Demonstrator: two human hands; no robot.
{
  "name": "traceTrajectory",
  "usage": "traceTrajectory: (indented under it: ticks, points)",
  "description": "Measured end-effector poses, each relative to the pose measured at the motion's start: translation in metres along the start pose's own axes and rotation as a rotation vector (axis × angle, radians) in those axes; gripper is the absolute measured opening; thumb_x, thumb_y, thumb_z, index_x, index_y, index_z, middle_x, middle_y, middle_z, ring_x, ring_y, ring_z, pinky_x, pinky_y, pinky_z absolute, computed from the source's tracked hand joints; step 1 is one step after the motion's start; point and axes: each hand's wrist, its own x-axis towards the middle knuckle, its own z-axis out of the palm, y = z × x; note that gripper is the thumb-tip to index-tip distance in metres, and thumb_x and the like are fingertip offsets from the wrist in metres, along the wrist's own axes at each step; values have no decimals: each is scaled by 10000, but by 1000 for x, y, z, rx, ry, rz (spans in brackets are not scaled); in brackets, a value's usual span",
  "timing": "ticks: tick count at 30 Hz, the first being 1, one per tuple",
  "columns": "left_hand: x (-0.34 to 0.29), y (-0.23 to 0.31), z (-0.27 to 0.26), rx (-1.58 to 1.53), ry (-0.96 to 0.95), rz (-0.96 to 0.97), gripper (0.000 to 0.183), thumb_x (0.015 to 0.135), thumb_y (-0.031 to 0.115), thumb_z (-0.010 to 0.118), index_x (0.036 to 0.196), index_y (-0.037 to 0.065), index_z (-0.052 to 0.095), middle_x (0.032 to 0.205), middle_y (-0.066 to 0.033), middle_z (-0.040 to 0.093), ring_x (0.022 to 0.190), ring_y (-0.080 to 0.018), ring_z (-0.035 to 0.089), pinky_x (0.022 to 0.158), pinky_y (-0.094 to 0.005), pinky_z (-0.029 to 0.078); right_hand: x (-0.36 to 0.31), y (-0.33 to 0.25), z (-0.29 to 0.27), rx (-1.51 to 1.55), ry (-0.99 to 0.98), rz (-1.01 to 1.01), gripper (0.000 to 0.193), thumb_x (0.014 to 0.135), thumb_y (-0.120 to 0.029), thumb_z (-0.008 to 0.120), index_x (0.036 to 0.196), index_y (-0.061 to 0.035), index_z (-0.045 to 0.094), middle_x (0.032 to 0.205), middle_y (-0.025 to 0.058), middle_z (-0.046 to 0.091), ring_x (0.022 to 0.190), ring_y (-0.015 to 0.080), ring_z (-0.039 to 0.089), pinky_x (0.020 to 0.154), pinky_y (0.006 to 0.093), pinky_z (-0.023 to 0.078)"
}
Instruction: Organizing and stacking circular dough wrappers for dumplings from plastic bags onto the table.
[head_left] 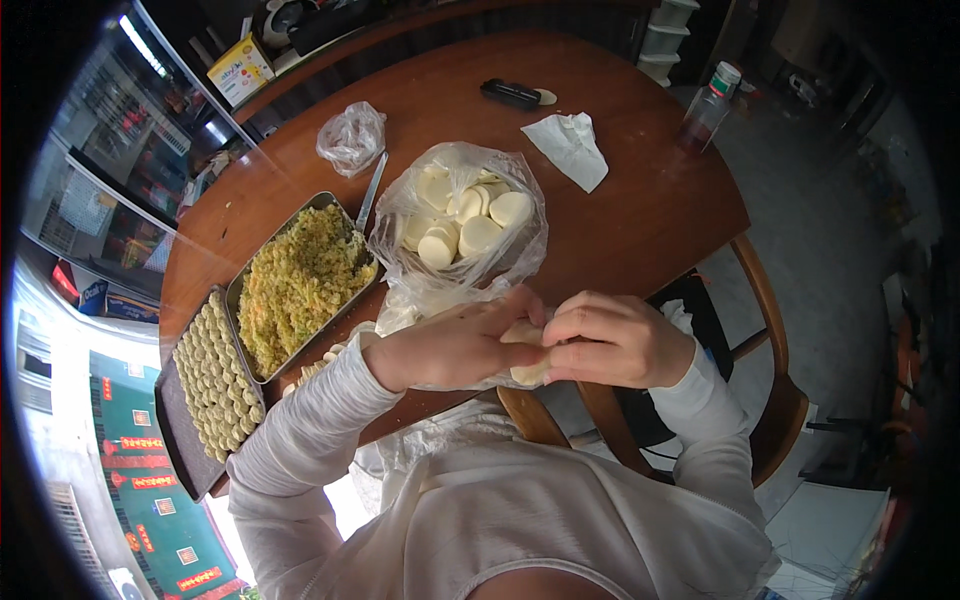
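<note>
Head view: a person in a white long-sleeved top works at the edge of a brown wooden table (640, 205).
Left hand (455, 345): reaches in from the left, fingers and thumb curved around a pale dough wrapper (528, 372), pinching it.
Right hand (622, 340): meets the left one, fingertips bunched and pinching the wrapper's right edge.
Dough wrapper: between the two hands, near the body, partly covered by fingers; how far it is folded I cannot tell.
Wrapper bag (480, 235): clear plastic, just beyond the hands, holding stacked pale rounds.
Filling (300, 280): yellow-green, finely chopped, heaped in a metal tray (234, 318) left of the bag; a metal utensil (372, 192) stands at the tray's far corner.
Shaped dumplings (215, 375): in close rows on a dark tray (178, 440), far left; more pieces show beside the left sleeve.
Farther back: a crumpled plastic bag (352, 138), a white paper sheet (568, 150), a black object (510, 94) and a bottle (712, 105).
</note>
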Motion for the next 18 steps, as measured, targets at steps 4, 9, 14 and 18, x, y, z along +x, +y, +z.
traceTrajectory:
  ticks: [4, 9, 14, 18]
  points:
    - [-2, -9, 13, 370, 180, 232, 438, 1006, 282, 663, 1362, 66, 528, 1183, -194, 625, 1144, -389, 650, 953, -459, 552, -13, 0, 12, 24, 82, 27, 213, 798, -130, 862, 901, -47, 695, 1024, 40, 657, 929, 233, 679, 730, 361, 592]
    - [0, -3, 27, 552, 252, 325, 450, 1031, 292, 663, 1355, 11, 526, 1216, -235, 627, 1099, -435, 675, 890, -485, 562, -19, -5, 15, -83, 128, 83, 267, 766, -115, 891, 925, -53, 685, 1024, 34, 658, 896, 233, 676, 736, 355, 587]
    - [2, 2, 25, 362, 198, 138, 421, 1028, 244, 649, 1358, 19, 518, 1221, -221, 636, 972, -456, 706, 838, -497, 576, -29, -6, 25, -65, 147, 164, 269, 786, -81, 874, 951, -67, 661, 1016, 34, 653, 866, 227, 671, 720, 354, 586]
    - [2, -2, 28, 438, 248, 198, 368, 997, 203, 627, 1291, -8, 564, 1151, -193, 681, 958, -403, 728, 817, -457, 605, -25, -3, 27, -42, 158, 130, 270, 800, -69, 865, 966, -72, 652, 1010, 36, 650, 850, 221, 672, 708, 352, 585]
